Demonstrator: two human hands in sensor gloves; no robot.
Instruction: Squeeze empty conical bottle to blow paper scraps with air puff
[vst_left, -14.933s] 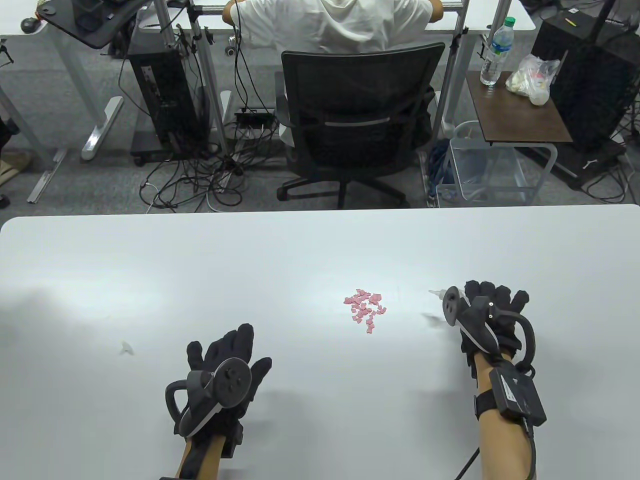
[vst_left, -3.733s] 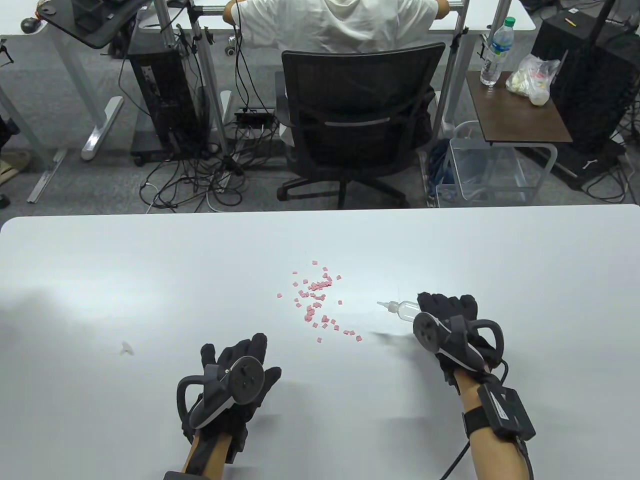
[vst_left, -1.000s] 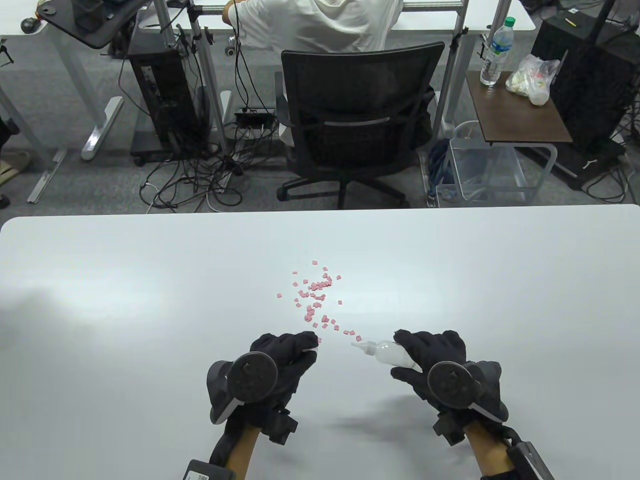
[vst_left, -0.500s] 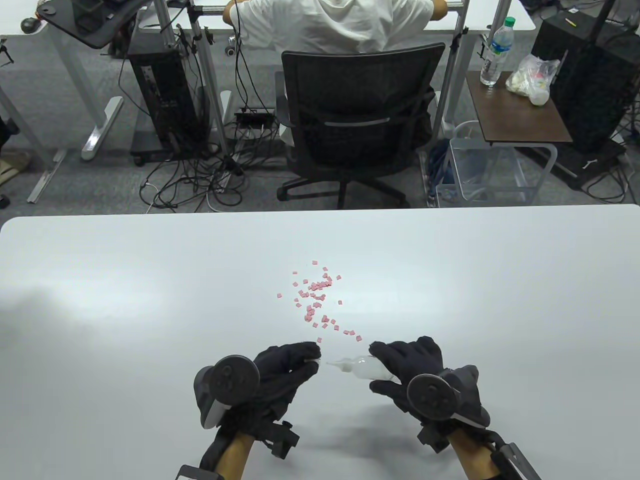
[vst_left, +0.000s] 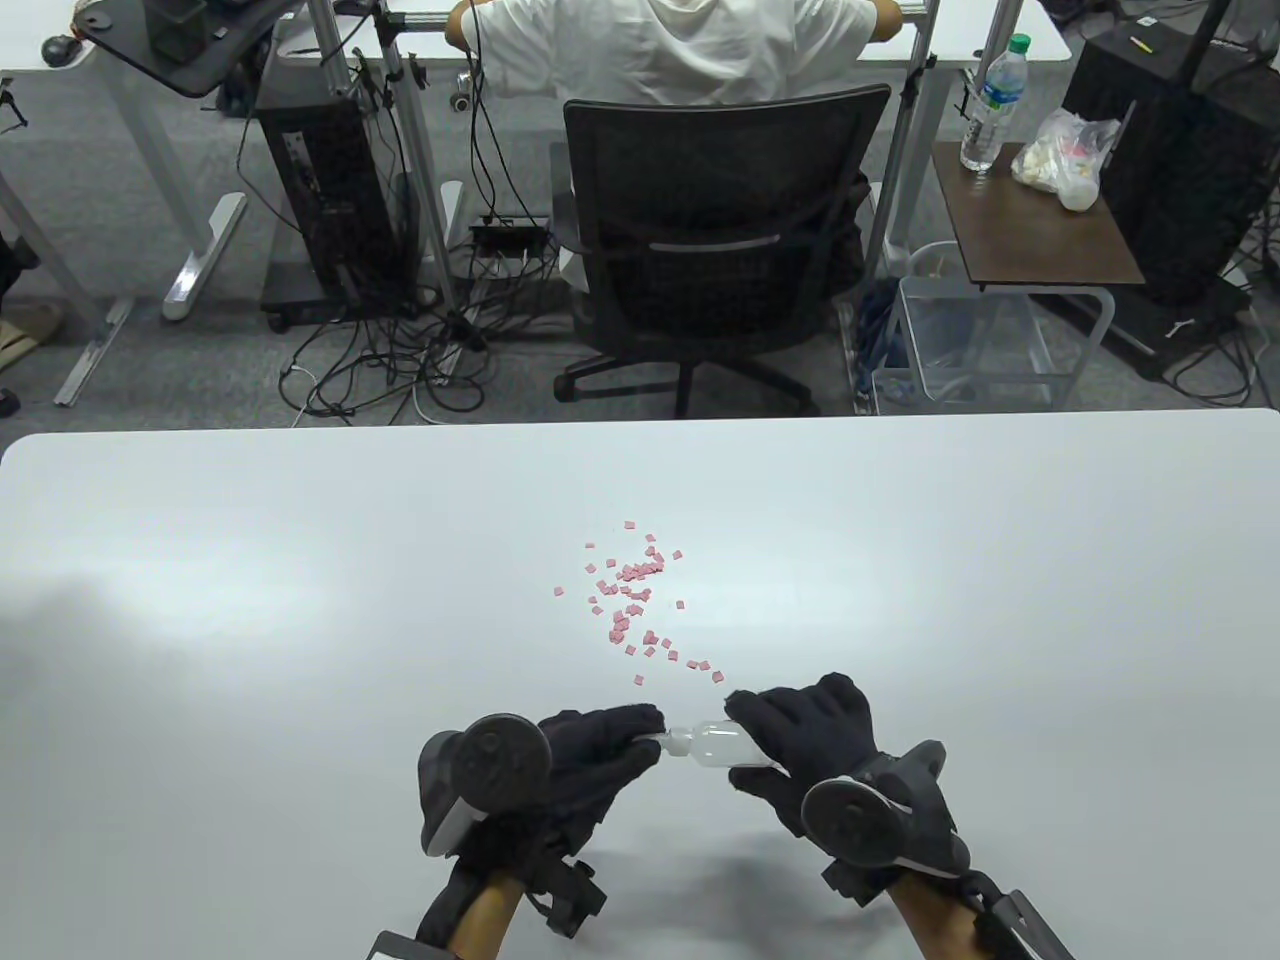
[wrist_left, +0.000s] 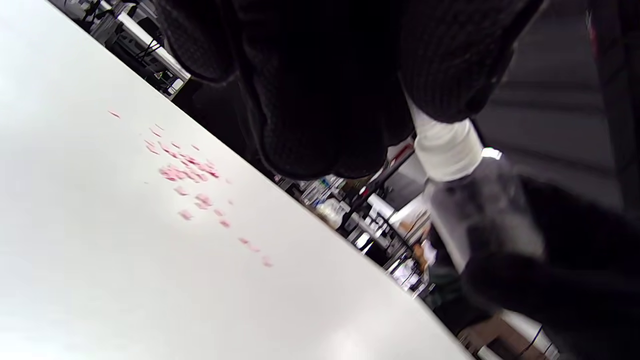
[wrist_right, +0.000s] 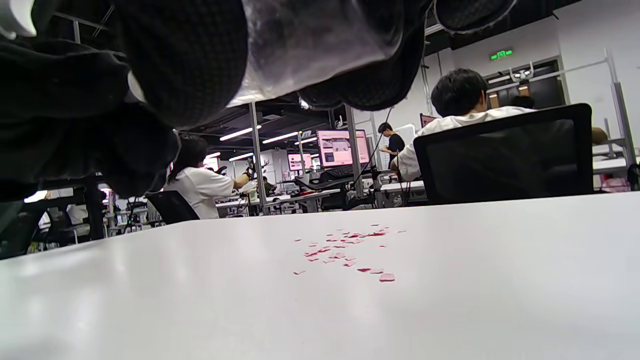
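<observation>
Low over the near edge of a white tabletop (vst_left: 300, 560), the right hand (vst_left: 810, 730) grips the body of a clear conical bottle (vst_left: 722, 745) held sideways, while the left hand (vst_left: 590, 750) pinches its white nozzle tip. Pink paper scraps (vst_left: 635, 600) lie scattered just beyond both hands. The step looks like capping or adjusting the nozzle; next, the left hand must let go so the nozzle can aim at the scraps.

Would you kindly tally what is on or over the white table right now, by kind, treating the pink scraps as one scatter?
Gloved hands: 2 (left hand, right hand)
Clear conical bottle: 1
Scatter of pink paper scraps: 1
Total: 4
</observation>
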